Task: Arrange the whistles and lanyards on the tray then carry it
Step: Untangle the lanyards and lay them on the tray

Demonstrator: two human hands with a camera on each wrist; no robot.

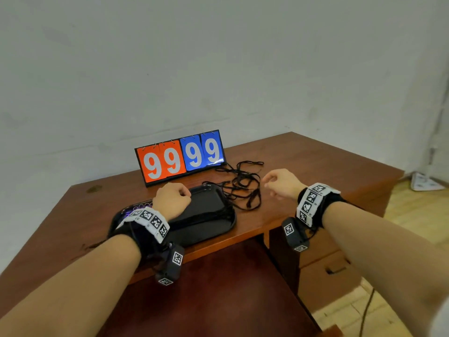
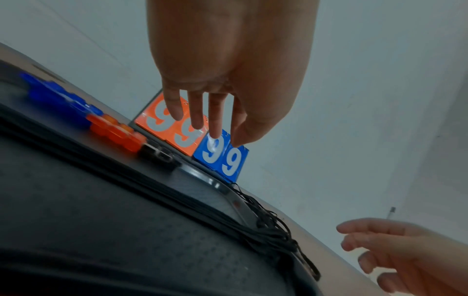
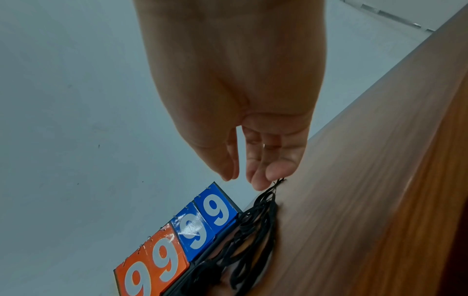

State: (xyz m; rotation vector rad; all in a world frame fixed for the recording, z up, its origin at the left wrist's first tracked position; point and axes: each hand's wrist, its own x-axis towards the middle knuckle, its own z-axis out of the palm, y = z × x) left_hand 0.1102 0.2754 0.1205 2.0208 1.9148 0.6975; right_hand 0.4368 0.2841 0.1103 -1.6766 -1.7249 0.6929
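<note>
A black tray [image 1: 206, 203] lies on the wooden desk [image 1: 315, 164] near its front edge. Blue whistles [image 2: 58, 96] and orange whistles [image 2: 113, 132] sit in a row at the tray's far left end. Black lanyards [image 1: 243, 186] lie tangled on the desk off the tray's right rim, and some cords [image 2: 190, 202] run across the tray [image 2: 101, 230]. My left hand [image 1: 173, 198] hovers over the tray's middle, fingers [image 2: 197, 120] hanging loose and empty. My right hand [image 1: 279, 182] hangs above the desk just right of the tangle, fingers [image 3: 255, 176] relaxed, gripping nothing.
A flip scoreboard [image 1: 181, 158] showing 99 and 99 stands behind the tray against the wall. The desk has a drawer unit [image 1: 328, 271] at the right. A white object [image 1: 425, 183] and a cable [image 1: 366, 310] lie on the floor to the right.
</note>
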